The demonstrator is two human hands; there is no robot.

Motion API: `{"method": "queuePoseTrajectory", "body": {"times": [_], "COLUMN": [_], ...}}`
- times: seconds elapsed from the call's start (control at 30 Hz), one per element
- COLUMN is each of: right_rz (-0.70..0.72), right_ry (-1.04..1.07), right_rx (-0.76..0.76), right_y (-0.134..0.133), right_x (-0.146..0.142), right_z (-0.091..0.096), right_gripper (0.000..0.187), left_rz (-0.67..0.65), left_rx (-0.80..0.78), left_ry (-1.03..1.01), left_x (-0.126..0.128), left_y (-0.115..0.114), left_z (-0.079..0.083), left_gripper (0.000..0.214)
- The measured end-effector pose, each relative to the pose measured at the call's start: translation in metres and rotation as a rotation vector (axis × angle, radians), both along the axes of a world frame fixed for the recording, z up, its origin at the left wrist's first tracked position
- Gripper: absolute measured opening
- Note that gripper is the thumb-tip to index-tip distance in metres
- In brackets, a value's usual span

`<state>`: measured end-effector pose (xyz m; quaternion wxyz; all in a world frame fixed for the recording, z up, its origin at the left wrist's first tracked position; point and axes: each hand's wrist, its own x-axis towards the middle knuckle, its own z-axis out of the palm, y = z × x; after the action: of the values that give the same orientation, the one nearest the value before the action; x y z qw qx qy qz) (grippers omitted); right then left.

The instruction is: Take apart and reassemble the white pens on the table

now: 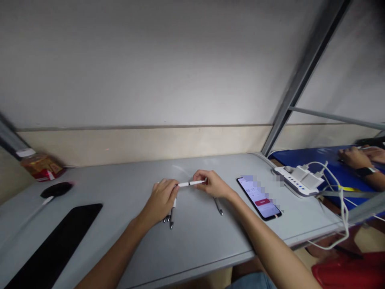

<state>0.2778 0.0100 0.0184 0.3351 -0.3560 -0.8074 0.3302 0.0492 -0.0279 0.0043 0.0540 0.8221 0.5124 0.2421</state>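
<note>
Centre of frame: left hand point(161, 200) and right hand point(210, 184) each pinch one end of a white pen point(191, 183), held level just above the grey table point(198, 241), probably so the barrel can be pulled or twisted. More pens point(171, 214) lie under the left hand, tips toward the viewer; one loose pen point(218, 206) lies beside the right wrist. Right of centre a lit phone point(259, 197) lies face up; a power strip point(296, 181) with chargers beyond it. Another person's hands point(357, 157) at far right. Lower left: black pad point(57, 245)
</note>
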Motion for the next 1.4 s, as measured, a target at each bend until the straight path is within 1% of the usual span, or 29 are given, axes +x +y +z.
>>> {"method": "queuePoseTrajectory", "body": {"times": [0.03,0.13,0.17,0.23,0.3,0.33,0.37,0.4,0.47,0.5,0.57,0.63,0.7,0.77,0.8,0.87,0.97,1.0,1.03,1.1,1.13,1.2,1.23,1.27,1.33,1.4], "right_rz": [0.000,-0.001,-0.002,0.003,0.029,0.037,0.036,0.025,-0.007,-0.011,0.016,0.057,0.060,0.025,0.009,0.019,0.044,0.037,0.018,-0.026,-0.039,-0.040,-0.035,-0.036,-0.062,-0.092], "right_ry": [-0.024,-0.081,-0.075,-0.017,0.042,0.047,0.028,-0.008,-0.072,-0.079,-0.041,-0.010,-0.040,-0.081,-0.079,-0.031,0.039,0.027,0.005,-0.024,-0.019,0.025,0.040,0.039,-0.008,-0.060], "right_rx": [-0.028,-0.094,-0.092,-0.064,-0.035,-0.031,-0.032,-0.038,-0.055,-0.063,-0.071,-0.089,-0.132,-0.169,-0.169,-0.133,-0.070,-0.073,-0.084,-0.097,-0.085,-0.018,0.023,0.057,0.088,0.068], "right_y": [0.000,0.002,0.002,0.002,0.001,0.001,0.002,0.002,0.003,0.004,0.004,0.005,0.005,0.005,0.005,0.005,0.005,0.005,0.004,0.003,0.002,0.000,-0.001,-0.002,-0.003,-0.004], "right_x": [0.000,0.000,0.000,0.001,0.001,0.001,0.002,0.002,0.002,0.002,0.003,0.004,0.005,0.005,0.005,0.006,0.006,0.006,0.005,0.002,0.000,-0.004,-0.006,-0.008,-0.011,-0.013], "right_z": [0.000,0.000,0.000,0.000,0.000,0.000,0.000,0.000,-0.001,-0.001,-0.001,-0.002,-0.003,-0.004,-0.004,-0.003,-0.003,-0.003,-0.004,-0.005,-0.005,-0.006,-0.007,-0.007,-0.007,-0.008], "right_gripper": [0.015,0.039,0.040,0.027,0.030,0.029,0.021,0.019,0.034,0.034,0.024,0.026,0.021,0.034,0.036,0.026,0.028,0.021,0.021,0.036,0.035,0.026,0.028,0.029,0.021,0.036], "left_rz": [-0.004,-0.015,-0.016,-0.017,-0.019,-0.019,-0.020,-0.020,-0.015,-0.014,-0.016,-0.019,-0.024,-0.028,-0.028,-0.027,-0.029,-0.033,-0.038,-0.046,-0.048,-0.051,-0.054,-0.060,-0.078,-0.094], "left_rx": [-0.002,0.004,0.006,0.005,0.000,-0.002,-0.004,-0.007,-0.007,-0.008,-0.008,-0.006,-0.005,-0.006,-0.005,-0.001,0.002,-0.001,-0.003,-0.005,-0.003,-0.004,-0.007,-0.012,-0.012,0.007], "left_ry": [-0.004,-0.019,-0.021,-0.015,-0.005,-0.003,-0.003,-0.005,-0.008,-0.005,0.007,0.014,0.009,0.000,-0.003,-0.003,-0.007,-0.011,-0.017,-0.029,-0.034,-0.040,-0.042,-0.045,-0.050,-0.050], "left_x": [0.000,0.002,0.003,0.004,0.005,0.006,0.006,0.006,0.006,0.006,0.006,0.006,0.005,0.005,0.005,0.004,0.001,0.001,-0.001,-0.003,-0.005,-0.008,-0.009,-0.011,-0.013,-0.014], "left_y": [0.000,-0.001,-0.002,-0.002,-0.002,-0.002,-0.002,-0.002,-0.002,-0.002,-0.002,-0.002,-0.001,-0.001,0.000,0.001,0.003,0.003,0.004,0.005,0.006,0.008,0.009,0.010,0.013,0.015], "left_z": [0.000,0.000,0.000,-0.001,-0.002,-0.002,-0.003,-0.003,-0.003,-0.003,-0.002,-0.002,-0.002,-0.003,-0.003,-0.004,-0.004,-0.004,-0.004,-0.002,-0.002,-0.001,0.000,0.000,-0.001,-0.003], "left_gripper": [0.027,0.026,0.026,0.026,0.026,0.026,0.026,0.026,0.027,0.027,0.028,0.028,0.028,0.028,0.028,0.028,0.029,0.029,0.029,0.028,0.028,0.027,0.027,0.027,0.027,0.026]}}
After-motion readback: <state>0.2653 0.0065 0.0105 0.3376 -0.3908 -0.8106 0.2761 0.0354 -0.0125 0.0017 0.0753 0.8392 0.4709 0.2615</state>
